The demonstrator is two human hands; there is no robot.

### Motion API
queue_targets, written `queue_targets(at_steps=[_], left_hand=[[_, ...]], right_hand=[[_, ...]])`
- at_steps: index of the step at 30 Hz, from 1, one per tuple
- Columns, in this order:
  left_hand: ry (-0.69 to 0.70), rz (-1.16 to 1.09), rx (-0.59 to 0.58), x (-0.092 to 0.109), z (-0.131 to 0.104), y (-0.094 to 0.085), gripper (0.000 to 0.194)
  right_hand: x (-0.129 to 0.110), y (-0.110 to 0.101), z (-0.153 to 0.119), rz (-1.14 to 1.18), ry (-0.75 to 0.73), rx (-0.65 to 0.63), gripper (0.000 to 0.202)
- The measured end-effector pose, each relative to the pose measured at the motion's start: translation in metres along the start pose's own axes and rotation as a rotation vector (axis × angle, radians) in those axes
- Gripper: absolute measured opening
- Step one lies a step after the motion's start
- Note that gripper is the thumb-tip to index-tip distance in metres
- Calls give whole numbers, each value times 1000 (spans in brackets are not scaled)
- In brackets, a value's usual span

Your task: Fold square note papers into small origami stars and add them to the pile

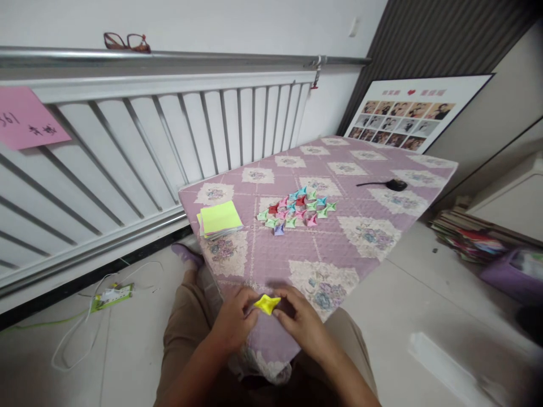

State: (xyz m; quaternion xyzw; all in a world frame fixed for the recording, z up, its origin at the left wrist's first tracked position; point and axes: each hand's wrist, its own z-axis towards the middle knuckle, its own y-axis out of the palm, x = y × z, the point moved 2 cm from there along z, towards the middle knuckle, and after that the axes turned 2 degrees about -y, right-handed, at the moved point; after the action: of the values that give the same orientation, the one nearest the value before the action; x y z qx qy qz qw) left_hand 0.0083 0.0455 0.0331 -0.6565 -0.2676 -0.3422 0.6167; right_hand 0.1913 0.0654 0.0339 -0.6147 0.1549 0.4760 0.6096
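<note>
Between my two hands is a small yellow folded paper boat (267,304), held just over the near corner of the cloth-covered table. My left hand (235,316) pinches its left tip between thumb and fingers. At the right tip, my right hand (300,317) grips it in the same way. Farther up the table, several small folded papers (300,200) in green, pink, red, blue and purple stand in close rows. To their left lies a stack of square paper sheets (221,219), a yellow-green one on top.
The table (280,265) wears a purple floral cloth and sits against a white radiator (203,130). A black object with a thin handle (395,185) lies toward the right edge. Eyeglasses (127,42) rest on the pipe. A power strip (112,297) with cables is on the floor.
</note>
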Motion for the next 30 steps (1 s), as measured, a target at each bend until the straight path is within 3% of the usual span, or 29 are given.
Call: queue_targets(at_steps=[4,9,13,17,22,26,30], left_hand=[[-34,10,56,-8,-4,-4,32],[40,33,24,-8,-6,0,18],[67,3,184,-13,2,-2,21],[81,71,332,-21,34,-16,18],[75,268,329,-18,99,-24,22],[-169,525,329,-12,126,-3,30],[-191,676,296,-9,127,16,33]], right_hand=[[13,-10,1,81,86,52,26],[20,-14,-1,67,111,19,17],[18,-11,-1,23,80,8,20],[11,-4,6,-88,49,-44,12],[11,-3,20,-20,27,-52,13],[34,-28,33,68,108,42,16],[72,-75,51,14,206,166,21]])
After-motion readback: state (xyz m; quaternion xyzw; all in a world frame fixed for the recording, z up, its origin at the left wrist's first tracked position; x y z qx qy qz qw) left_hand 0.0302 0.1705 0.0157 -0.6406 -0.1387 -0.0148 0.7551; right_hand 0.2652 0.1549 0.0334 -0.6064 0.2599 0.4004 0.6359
